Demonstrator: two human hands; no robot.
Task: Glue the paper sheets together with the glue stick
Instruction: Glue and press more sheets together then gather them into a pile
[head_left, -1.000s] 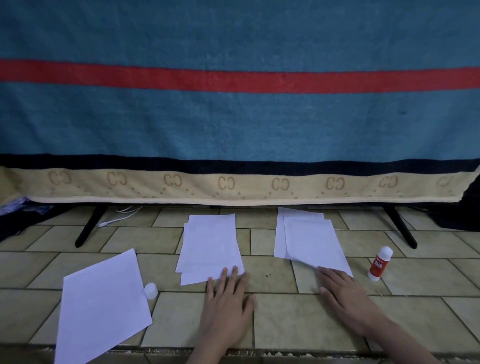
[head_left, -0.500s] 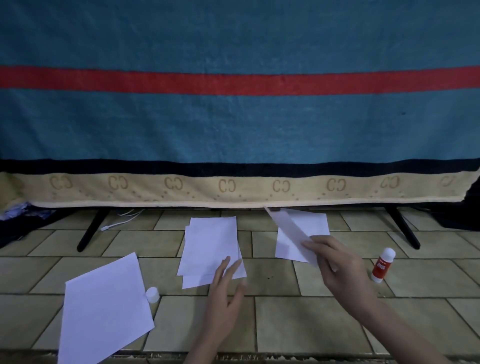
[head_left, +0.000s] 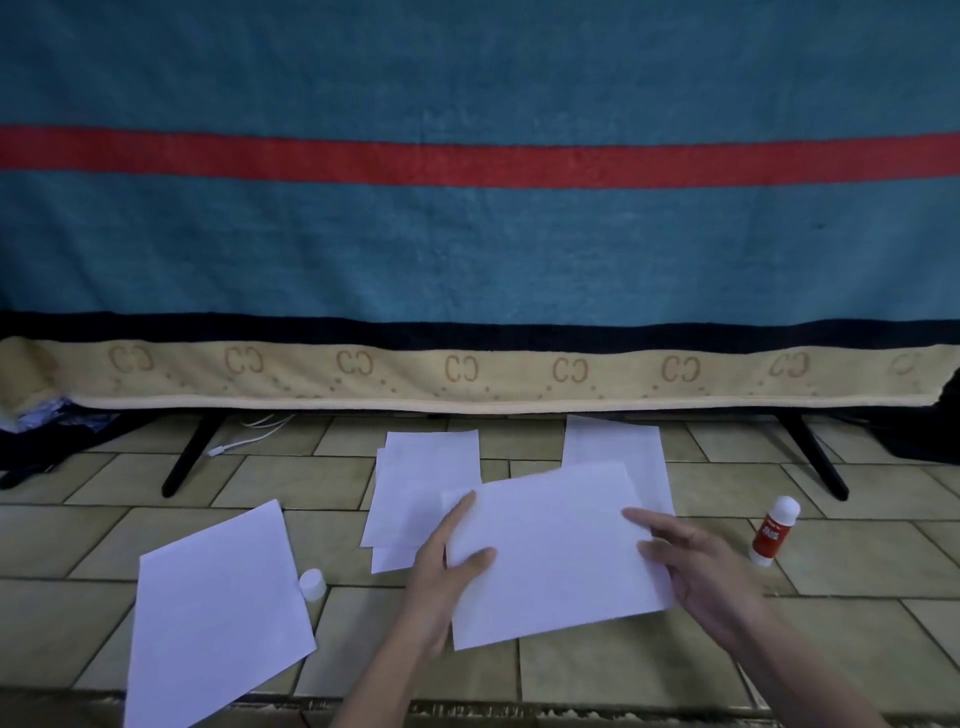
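I hold a white paper sheet (head_left: 556, 551) above the tiled floor, in front of me. My left hand (head_left: 447, 561) grips its left edge and my right hand (head_left: 696, 566) grips its right edge. Behind it lies a small stack of sheets (head_left: 423, 483) at centre and another sheet (head_left: 618, 441) further right, partly hidden. A single larger sheet (head_left: 213, 618) lies at the left. The red and white glue stick (head_left: 774, 530) stands upright on the floor to the right of my right hand. Its white cap (head_left: 312, 584) rests beside the left sheet.
A blue blanket with a red stripe (head_left: 478, 208) hangs across the back over a stand with black legs (head_left: 189, 457) (head_left: 815, 457). A white cable (head_left: 249, 434) lies under it. Dark cloth (head_left: 31, 436) sits at the far left.
My right hand lifted the top sheet off the right pile and brought it toward the centre. My left hand left the middle stack and took the sheet's left edge.
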